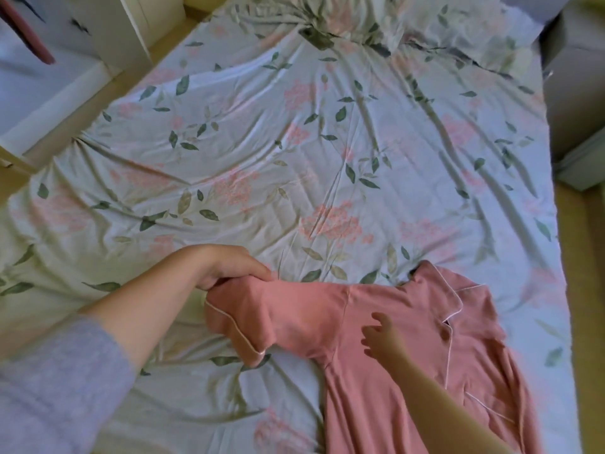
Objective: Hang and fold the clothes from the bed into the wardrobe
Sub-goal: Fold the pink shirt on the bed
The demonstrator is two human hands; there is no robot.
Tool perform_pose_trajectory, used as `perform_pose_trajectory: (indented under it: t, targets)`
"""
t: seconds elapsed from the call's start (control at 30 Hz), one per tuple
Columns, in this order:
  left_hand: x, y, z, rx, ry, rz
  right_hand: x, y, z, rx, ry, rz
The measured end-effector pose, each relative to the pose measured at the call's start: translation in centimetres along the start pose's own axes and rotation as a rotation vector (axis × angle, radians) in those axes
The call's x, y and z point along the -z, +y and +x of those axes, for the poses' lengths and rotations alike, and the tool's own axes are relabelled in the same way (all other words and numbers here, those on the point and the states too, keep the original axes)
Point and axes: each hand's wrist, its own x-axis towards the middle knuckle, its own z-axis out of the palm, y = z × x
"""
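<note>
A pink pyjama shirt [425, 339] with white piping and a collar lies on the bed [294, 142] at the lower right, front side up. My left hand [229, 267] grips the end of its left sleeve [262, 316] and holds it a little off the sheet. My right hand [383, 339] is spread flat over the shirt's chest, near the armpit seam, fingers straight.
The bed wears a crumpled floral sheet, white with pink flowers and green leaves. A white wardrobe [108, 27] stands at the upper left, with something red [29, 31] hanging in it. A grey piece of furniture [576, 93] sits at the right.
</note>
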Motion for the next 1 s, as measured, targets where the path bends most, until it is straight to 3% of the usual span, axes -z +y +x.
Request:
perform_pose_trajectory:
  t: [0.23, 0.37, 0.43, 0.57, 0.67, 0.77, 0.87, 1.0]
  targets:
    - [-12.7, 6.7, -0.1, -0.110, -0.114, -0.079, 10.4, 4.3, -2.3, -0.018, 0.058, 0.200]
    - [-22.1, 10.5, 1.9, -0.146, -0.403, -0.394, 16.3, 8.8, -2.9, -0.051, 0.117, 0.290]
    - [-26.0, 11.1, 3.6, -0.109, -0.429, -0.541, 18.6, 11.5, -2.8, -0.064, 0.161, 0.282]
    - [-30.5, 8.6, 7.5, -0.126, -0.078, -0.430, 20.8, 15.7, -2.2, -0.066, 0.221, 0.136]
    - [-30.6, 4.8, 10.2, -0.145, 0.202, -0.112, 20.4, 17.1, -1.4, 0.000, 0.243, -0.023]
    - [-29.2, 1.0, 12.0, -0.159, 0.463, 0.204, 19.3, 17.0, 0.5, 0.048, 0.286, -0.012]
    - [-28.8, -2.0, 13.1, -0.167, 0.495, 0.316, 18.4, 15.8, 2.3, 0.051, 0.315, 0.182]
    - [-29.9, -5.3, 14.3, -0.204, 0.467, 0.326, 18.3, 15.1, 4.6, -0.120, 0.294, 0.428]
